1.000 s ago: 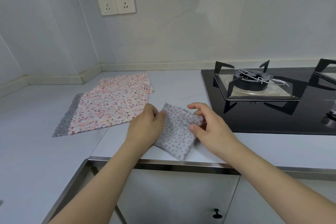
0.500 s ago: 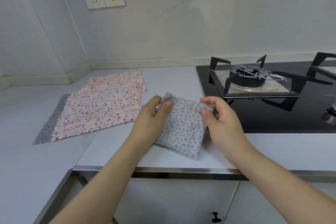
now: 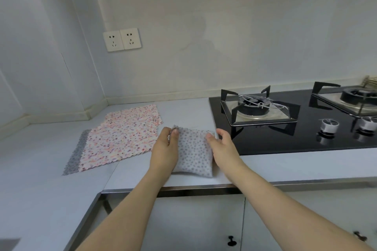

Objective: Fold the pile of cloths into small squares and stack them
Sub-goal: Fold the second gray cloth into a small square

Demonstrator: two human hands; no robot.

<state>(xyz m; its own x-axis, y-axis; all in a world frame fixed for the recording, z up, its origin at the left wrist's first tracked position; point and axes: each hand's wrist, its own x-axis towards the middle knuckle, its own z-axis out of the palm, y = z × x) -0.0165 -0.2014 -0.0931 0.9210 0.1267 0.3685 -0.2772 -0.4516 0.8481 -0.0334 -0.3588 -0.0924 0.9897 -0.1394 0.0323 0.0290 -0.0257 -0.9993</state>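
Smooth grey counter (image 3: 265, 166) | soft dotted cloth square (image 3: 193, 154) | left hand (image 3: 165, 150) pinching corner

one folded grey cloth (image 3: 193, 153) between the two grips, left grip (image 3: 165, 149) and right grip (image 3: 222, 146). left of the left grip, at least two flat cloths (image 3: 120, 138) stacked. two sockets (image 3: 122, 39), two burners (image 3: 255, 106), two knobs (image 3: 329, 125) beyond the right grip.

Pale bench (image 3: 285, 167): folded grey dotted cloth (image 3: 193, 154) near front edge, flat floral cloth pile (image 3: 122, 138) left, black hob (image 3: 306, 128) right.
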